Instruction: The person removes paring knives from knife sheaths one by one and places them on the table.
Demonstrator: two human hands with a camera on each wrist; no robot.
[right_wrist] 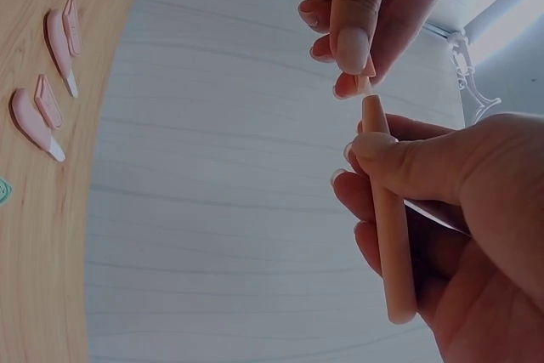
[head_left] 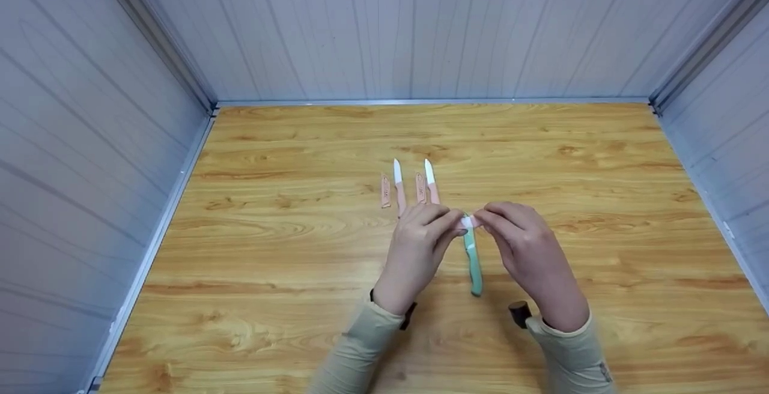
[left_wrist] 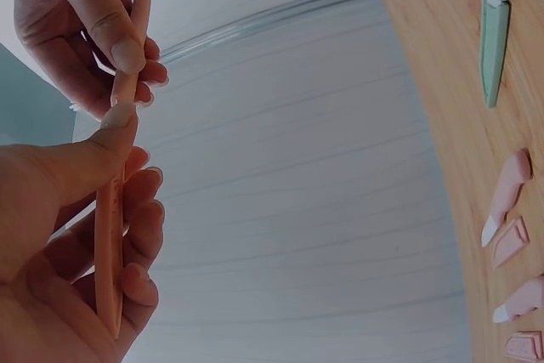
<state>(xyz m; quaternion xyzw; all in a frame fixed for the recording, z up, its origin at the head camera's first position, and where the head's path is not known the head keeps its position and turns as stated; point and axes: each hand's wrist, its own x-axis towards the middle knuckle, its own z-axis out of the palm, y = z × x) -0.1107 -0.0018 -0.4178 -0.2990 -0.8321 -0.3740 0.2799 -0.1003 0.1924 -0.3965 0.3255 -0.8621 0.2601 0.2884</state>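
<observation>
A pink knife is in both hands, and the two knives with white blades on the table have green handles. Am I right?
Not quite. The two knives with white blades on the table have pink handles, not green; the right wrist view shows it. The rest is right: a pink knife is in the left hand and right hand.

- One left hand point(head_left: 414, 244), one right hand point(head_left: 528, 244).
- Three pink knives point(head_left: 399, 185): one held, two lying at ten o'clock from the hands.
- Three pink sheaths point(head_left: 386, 191) (one held, two beside the lying knives).
- One green knife point(head_left: 474, 274), one green sheath point(head_left: 468, 238), at six o'clock.
</observation>
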